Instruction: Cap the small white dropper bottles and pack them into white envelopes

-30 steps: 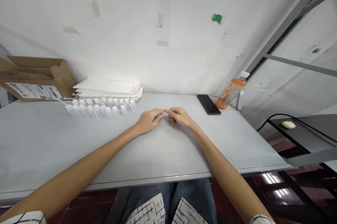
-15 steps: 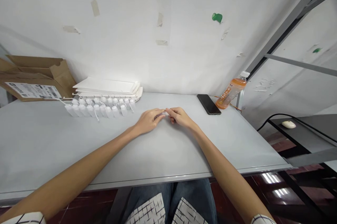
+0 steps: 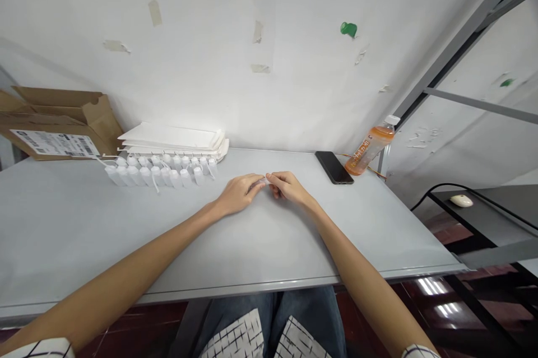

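Observation:
My left hand [image 3: 239, 193] and my right hand [image 3: 287, 186] rest together on the grey table [image 3: 126, 235], fingertips meeting. Between them they pinch a small white piece [image 3: 263, 181], too small to name. Both hands have curled fingers. To the left stands a row of several small white plastic pieces with thin ties [image 3: 159, 172], apart from both hands. Behind that row lies a stack of flat white sheets [image 3: 174, 138].
An open cardboard box [image 3: 59, 122] with a label sits at the back left. A black phone [image 3: 334, 167] and an orange drink bottle [image 3: 370, 145] lie at the back right. A grey metal frame [image 3: 454, 50] and a side desk with a mouse [image 3: 461, 200] stand right.

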`<state>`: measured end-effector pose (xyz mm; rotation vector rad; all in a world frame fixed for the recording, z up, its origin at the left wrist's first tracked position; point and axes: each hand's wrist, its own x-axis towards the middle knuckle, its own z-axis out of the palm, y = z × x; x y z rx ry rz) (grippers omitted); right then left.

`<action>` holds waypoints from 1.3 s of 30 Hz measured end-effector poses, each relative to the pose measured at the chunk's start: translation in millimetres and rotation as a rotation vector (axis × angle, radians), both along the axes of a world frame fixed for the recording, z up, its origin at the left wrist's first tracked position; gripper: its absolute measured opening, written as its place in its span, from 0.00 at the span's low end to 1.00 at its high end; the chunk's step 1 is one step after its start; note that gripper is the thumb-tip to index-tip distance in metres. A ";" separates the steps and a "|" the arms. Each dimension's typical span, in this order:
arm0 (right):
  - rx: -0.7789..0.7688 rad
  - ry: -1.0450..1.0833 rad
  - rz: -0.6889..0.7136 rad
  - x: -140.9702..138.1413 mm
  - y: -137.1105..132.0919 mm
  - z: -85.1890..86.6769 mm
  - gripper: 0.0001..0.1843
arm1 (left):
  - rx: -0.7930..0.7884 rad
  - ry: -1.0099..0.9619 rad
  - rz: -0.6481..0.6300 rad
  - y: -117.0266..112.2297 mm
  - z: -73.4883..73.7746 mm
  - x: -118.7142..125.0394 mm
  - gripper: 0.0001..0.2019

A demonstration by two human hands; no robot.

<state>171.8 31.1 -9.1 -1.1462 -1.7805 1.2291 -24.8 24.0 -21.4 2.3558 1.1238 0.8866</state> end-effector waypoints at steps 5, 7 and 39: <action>-0.005 0.018 0.005 0.0 -1.0 3.6 0.28 | -0.055 0.002 -0.006 -1.0 5.0 0.0 0.19; -0.009 0.023 0.009 0.4 -0.8 3.8 0.28 | -0.045 0.000 -0.003 -1.3 4.9 0.4 0.19; -0.154 0.221 -0.035 -11.3 -6.6 0.5 0.29 | 0.116 0.049 0.035 -1.2 3.3 -2.5 0.17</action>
